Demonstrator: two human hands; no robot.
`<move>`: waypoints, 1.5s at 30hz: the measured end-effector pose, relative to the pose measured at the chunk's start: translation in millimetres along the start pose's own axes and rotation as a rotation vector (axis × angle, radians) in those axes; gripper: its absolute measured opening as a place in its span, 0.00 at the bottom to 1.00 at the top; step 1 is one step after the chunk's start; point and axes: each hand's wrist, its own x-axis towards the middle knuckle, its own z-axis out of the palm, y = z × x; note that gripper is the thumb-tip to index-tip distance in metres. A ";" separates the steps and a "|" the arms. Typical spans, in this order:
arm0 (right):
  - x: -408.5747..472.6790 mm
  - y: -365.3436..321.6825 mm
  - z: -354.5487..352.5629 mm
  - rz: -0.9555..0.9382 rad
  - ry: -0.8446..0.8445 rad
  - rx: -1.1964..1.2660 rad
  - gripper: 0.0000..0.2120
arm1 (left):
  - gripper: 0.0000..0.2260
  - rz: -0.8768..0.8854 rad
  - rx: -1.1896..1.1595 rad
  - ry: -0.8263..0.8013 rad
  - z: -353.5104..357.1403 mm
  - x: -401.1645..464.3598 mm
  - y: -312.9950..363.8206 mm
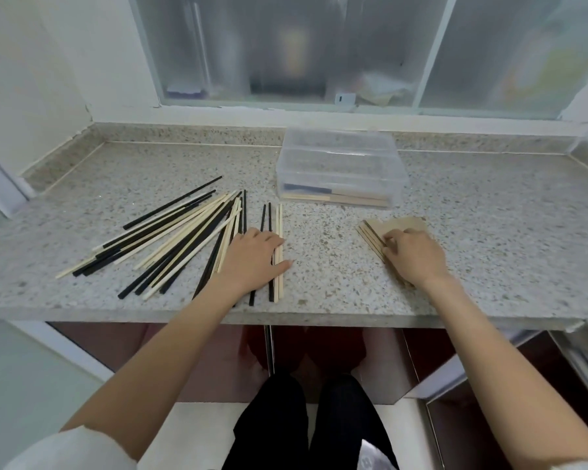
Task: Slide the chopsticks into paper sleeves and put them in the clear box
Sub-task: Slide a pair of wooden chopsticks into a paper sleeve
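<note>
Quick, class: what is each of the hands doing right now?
Left hand: open, flat on loose chopsticks, gripping nothing.
Right hand: fingers curled on the paper sleeves; grip cannot be told.

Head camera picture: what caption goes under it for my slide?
Left hand on loose chopsticks, right hand on paper sleeves, clear box behind.

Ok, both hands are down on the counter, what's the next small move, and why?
Probably close the left hand on the pale pair of chopsticks under its fingers and lift it. The right hand already rests on the paper sleeves, ready to take one, and neither hand grips anything yet.
</note>
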 end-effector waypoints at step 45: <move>-45.1 -46.1 6.2 0.310 0.088 1.418 0.22 | 0.08 0.036 -0.392 0.255 -43.6 -17.7 20.9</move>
